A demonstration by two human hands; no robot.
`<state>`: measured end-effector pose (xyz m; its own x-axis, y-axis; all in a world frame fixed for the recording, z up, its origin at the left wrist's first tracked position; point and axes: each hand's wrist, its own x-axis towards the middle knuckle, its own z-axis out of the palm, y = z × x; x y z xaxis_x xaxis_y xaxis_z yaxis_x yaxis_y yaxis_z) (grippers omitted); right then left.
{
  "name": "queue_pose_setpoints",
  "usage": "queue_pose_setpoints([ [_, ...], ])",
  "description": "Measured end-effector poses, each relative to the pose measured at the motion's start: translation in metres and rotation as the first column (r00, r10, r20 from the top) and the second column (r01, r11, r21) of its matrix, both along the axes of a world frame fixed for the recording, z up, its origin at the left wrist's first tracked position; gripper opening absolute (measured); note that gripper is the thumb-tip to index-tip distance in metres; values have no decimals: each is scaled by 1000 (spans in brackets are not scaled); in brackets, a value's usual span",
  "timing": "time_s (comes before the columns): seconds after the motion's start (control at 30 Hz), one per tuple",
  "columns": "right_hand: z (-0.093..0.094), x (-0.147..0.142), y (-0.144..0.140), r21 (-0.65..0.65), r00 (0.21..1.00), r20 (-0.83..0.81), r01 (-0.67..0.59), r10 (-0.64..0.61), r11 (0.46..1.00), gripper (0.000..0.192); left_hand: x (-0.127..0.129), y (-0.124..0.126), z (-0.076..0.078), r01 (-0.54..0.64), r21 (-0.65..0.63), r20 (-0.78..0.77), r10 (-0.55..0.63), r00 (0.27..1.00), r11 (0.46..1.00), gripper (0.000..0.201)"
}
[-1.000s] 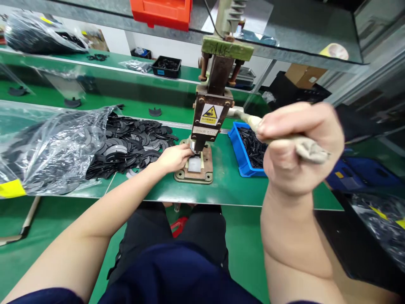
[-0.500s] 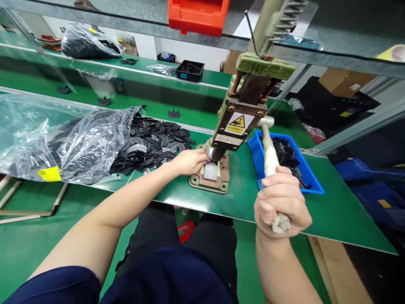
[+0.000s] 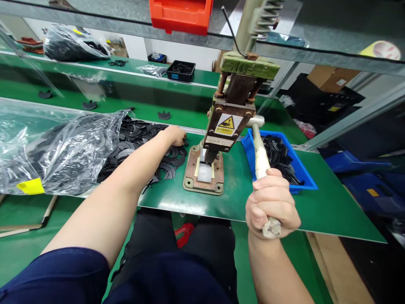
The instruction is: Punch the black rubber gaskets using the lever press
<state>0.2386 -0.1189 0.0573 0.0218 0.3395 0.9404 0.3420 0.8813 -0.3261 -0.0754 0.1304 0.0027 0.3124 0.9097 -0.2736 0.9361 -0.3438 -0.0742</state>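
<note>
My right hand (image 3: pixel 274 202) is wrapped round the pale, tape-wrapped lever handle (image 3: pixel 262 158) of a hand press (image 3: pixel 228 122). Beyond the far edge of a pile of black curved flat pieces (image 3: pixel 129 145), my left hand (image 3: pixel 175 136) reaches in with its fingers pinched together. A black curved piece shows dark at its fingertips, mostly hidden by the hand. Left of the pile, a clear plastic bag (image 3: pixel 72 147) holds more such pieces. Under the press ram, the brown base plate (image 3: pixel 190 175) carries a pale metal block (image 3: pixel 204 172).
A blue bin (image 3: pixel 308 181) of thin black parts stands right of the press. An orange bin (image 3: pixel 182 17) sits on the shelf above. Behind, a black tray (image 3: pixel 181 71) and a filled bag (image 3: pixel 74 44) rest on a green ledge. Single curved pieces lie on the far strip.
My left hand has moved left and away from the press base to the pile of black pieces. My right hand keeps its grip on the lever; the view has shifted slightly.
</note>
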Motion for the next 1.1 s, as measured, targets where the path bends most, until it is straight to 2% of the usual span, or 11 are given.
queue_pose_setpoints([
  [0.13,-2,2,0,-6,1000,-3,22,-22,1000,25,9,7,-1,-36,-79,18,37,999,996,63],
  [0.27,-4,1,0,-8,999,-7,34,-34,999,25,18,5,0,3,-84,20,-1,1000,996,54],
  [0.43,-2,-1,2,10,1000,-14,0,0,1000,33,28,1,-1,-14,1,45,14,999,1000,47],
  [0.6,-3,0,8,102,999,-19,-48,50,994,29,28,-10,1,-7,75,46,4,999,997,47],
  [0.67,-4,0,10,112,998,-20,-59,62,992,27,26,-15,4,-43,143,112,27,993,989,43],
  [0.77,-4,0,11,126,998,-6,-69,70,990,26,22,-27,10,-158,278,309,67,949,948,32],
  [0.83,-4,-1,11,127,997,-8,-71,73,989,27,19,-40,14,-237,283,461,85,883,929,22],
  [0.87,-3,-2,11,127,997,-13,-73,75,989,28,17,-49,15,-266,237,537,103,838,934,18],
  [0.93,-3,-4,10,123,996,-31,-75,80,990,28,16,-69,15,-297,69,679,173,713,953,24],
  [1.03,-3,-5,9,106,996,-42,-76,81,991,28,18,-103,8,-223,-231,830,312,463,947,39],
  [1.1,-3,-5,8,85,996,-36,-73,76,994,27,23,-122,0,-139,-355,884,380,271,924,38],
])
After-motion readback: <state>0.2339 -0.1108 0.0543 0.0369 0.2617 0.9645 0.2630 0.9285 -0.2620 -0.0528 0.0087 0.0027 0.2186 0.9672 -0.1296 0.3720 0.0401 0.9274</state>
